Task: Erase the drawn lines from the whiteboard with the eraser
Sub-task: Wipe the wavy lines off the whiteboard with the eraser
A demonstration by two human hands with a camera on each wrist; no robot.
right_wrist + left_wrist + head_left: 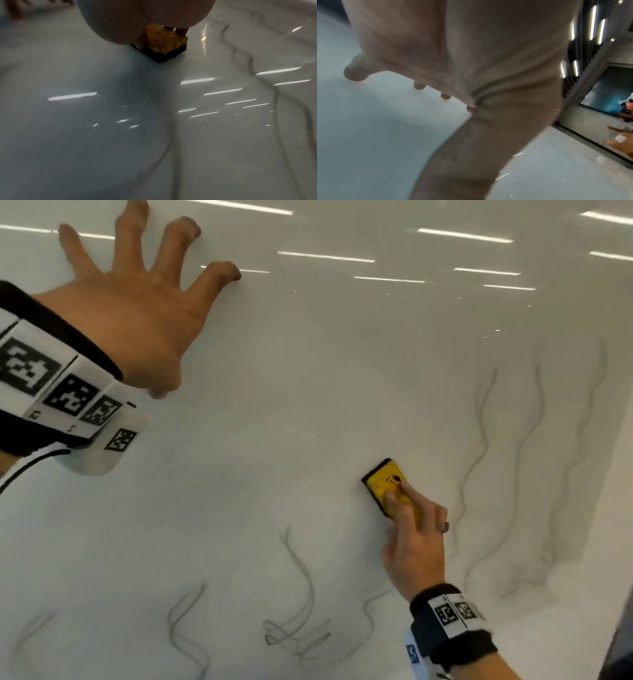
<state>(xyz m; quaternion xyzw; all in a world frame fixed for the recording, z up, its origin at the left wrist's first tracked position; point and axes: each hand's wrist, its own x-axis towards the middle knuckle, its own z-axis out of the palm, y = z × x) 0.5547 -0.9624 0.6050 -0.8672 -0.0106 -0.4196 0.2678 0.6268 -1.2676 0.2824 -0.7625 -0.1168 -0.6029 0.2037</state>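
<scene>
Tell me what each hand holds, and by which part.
The right hand holds the eraser by its yellow top, fingers on it. The left hand holds nothing; its spread fingertips rest on the whiteboard.

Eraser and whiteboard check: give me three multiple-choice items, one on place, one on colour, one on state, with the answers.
1. Where is the eraser?
A. flat on the whiteboard
B. lifted clear of it
C. under the left hand

2. Colour of its top?
A. blue
B. yellow
C. red

3. State of the drawn lines?
A. all gone
B. none drawn
C. many remain

Answers: 1 A, its dark pad meets the board under the right hand; 2 B, yellow in head and right wrist views; 3 C, wavy strokes show right and below.
</scene>
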